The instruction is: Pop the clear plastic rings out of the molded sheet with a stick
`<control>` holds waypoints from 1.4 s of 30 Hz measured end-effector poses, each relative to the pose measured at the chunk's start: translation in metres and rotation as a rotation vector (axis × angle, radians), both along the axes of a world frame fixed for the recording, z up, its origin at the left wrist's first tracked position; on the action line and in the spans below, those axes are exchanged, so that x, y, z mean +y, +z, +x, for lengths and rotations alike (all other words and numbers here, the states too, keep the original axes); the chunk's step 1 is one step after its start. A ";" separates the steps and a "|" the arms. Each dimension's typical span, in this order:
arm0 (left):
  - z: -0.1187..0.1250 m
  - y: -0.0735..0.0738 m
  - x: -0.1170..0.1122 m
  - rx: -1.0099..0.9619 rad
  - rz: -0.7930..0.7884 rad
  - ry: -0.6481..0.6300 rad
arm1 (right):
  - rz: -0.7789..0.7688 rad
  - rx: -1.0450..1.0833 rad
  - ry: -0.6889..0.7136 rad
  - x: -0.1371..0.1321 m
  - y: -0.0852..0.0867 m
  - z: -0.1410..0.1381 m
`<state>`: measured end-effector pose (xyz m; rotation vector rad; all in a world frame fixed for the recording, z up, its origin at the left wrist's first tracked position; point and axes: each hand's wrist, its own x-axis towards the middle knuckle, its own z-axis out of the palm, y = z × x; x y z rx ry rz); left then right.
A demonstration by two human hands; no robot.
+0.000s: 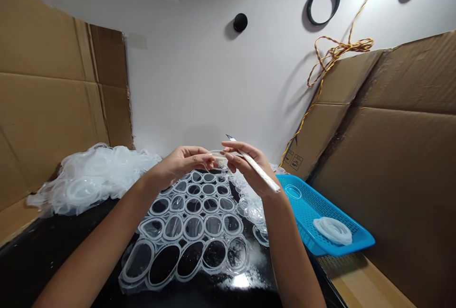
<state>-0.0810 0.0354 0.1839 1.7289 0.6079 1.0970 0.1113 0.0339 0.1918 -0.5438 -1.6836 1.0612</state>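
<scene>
The left hand [181, 163] and the right hand [249, 165] meet fingertip to fingertip above the work, and between them sits a small clear round plastic piece [218, 155], pinched by the thumb and fingers of both hands. The right hand is also closed around a slim white-handled craft knife [261, 172], whose handle runs down across the palm towards the wrist while its thin blade points up and away, just above the pinched piece. Directly below the grip lies a clear moulded plastic sheet of round rings [192, 227], spread in rows on a glossy black tabletop [42, 260]. Left of the left forearm, well apart from the hands, is a loose heap of translucent white plastic rings [92, 177]. Just to the right of the right wrist stands a shallow blue mesh plastic tray [313, 201], holding a single clear ring [293, 191] at its end nearest the grip and a small stack of white rings [333, 229] at its other end. Brown cardboard panels [399, 156] stand on both sides, and a twisted yellow cord [331, 56] hangs on the white wall behind.
</scene>
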 end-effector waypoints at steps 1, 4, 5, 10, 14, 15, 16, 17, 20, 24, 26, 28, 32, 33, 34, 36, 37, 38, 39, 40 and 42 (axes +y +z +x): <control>0.001 -0.001 0.002 -0.031 -0.025 -0.024 | -0.013 0.011 0.017 0.001 0.000 0.000; 0.001 -0.005 0.005 -0.095 -0.076 -0.077 | -0.066 0.080 0.074 0.005 -0.001 0.001; 0.000 -0.005 0.006 -0.106 -0.091 -0.091 | -0.096 0.114 0.097 0.006 0.000 0.002; -0.006 -0.005 0.004 -0.098 -0.149 -0.132 | -0.294 0.314 0.232 0.010 0.002 0.005; -0.009 -0.005 0.003 -0.137 -0.155 -0.145 | -0.319 0.394 0.287 0.013 0.001 0.006; -0.009 -0.006 0.003 -0.154 -0.152 -0.153 | -0.319 0.408 0.298 0.013 0.001 0.006; -0.009 -0.006 0.003 -0.170 -0.148 -0.163 | -0.318 0.421 0.309 0.013 0.001 0.005; -0.008 -0.007 0.003 -0.184 -0.146 -0.174 | -0.319 0.432 0.320 0.013 0.001 0.005; -0.007 -0.007 0.002 -0.228 -0.154 -0.208 | -0.328 0.457 0.336 0.012 0.001 0.004; -0.005 -0.005 -0.002 -0.344 -0.213 -0.267 | -0.394 0.513 0.356 0.011 0.003 0.004; -0.004 -0.002 -0.004 -0.412 -0.250 -0.298 | -0.448 0.544 0.367 0.011 0.004 0.004; -0.004 -0.001 -0.006 -0.463 -0.285 -0.315 | -0.491 0.566 0.356 0.010 0.005 0.003; -0.005 -0.001 -0.004 -0.511 -0.343 -0.318 | -0.512 0.581 0.296 0.007 0.007 0.001; -0.005 -0.002 -0.003 -0.515 -0.354 -0.316 | -0.512 0.585 0.282 0.006 0.008 0.001; -0.005 -0.003 -0.002 -0.516 -0.363 -0.312 | -0.513 0.588 0.272 0.006 0.008 0.001; -0.005 -0.004 0.000 -0.512 -0.369 -0.301 | -0.507 0.583 0.259 0.005 0.008 0.000; -0.004 -0.005 0.001 -0.507 -0.365 -0.293 | -0.498 0.576 0.256 0.005 0.008 0.000; -0.003 -0.005 0.002 -0.499 -0.357 -0.282 | -0.486 0.569 0.256 0.005 0.008 0.000; -0.002 -0.006 0.002 -0.490 -0.342 -0.270 | -0.471 0.561 0.259 0.005 0.007 -0.001; -0.001 -0.007 0.002 -0.477 -0.322 -0.257 | -0.451 0.549 0.261 0.004 0.006 -0.002; 0.002 -0.008 0.002 -0.445 -0.264 -0.227 | -0.389 0.514 0.268 0.002 0.005 -0.003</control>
